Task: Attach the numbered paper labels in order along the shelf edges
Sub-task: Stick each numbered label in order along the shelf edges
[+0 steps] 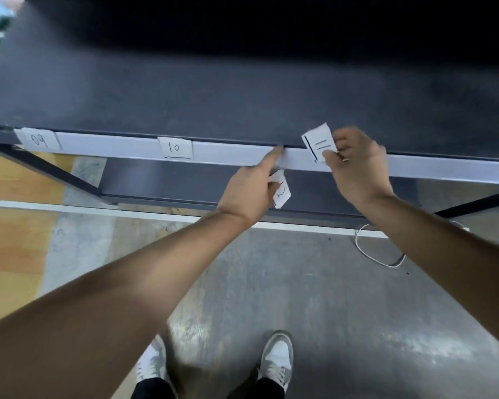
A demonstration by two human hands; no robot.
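A dark shelf (242,105) is being viewed from above, and a pale strip (121,145) is running along its front edge from the left side down to the right. Two paper labels are already sitting on that strip: the label marked 09 (39,139) is lying near the left end, and the label marked 10 (175,147) is lying well to its right, near the middle. Just right of the middle, the right hand (357,168) is being held against the strip, and a label marked 11 (319,141) is being pinched between its thumb and fingers; the label is being held tilted, with its lower part over the strip and its upper corner over the shelf top. The left hand (249,194) is being held just left of it, with the index finger stretched out and its tip touching the upper edge of the strip, between the label marked 10 and the label marked 11. The remaining fingers of the left hand are being kept curled around another slip of paper (281,192), which is hanging below the strip; its marking cannot be read with certainty. A lower shelf (162,180) is showing beneath, and a white cable (372,254) is lying on the grey floor (300,298) near the person's shoes (277,361).
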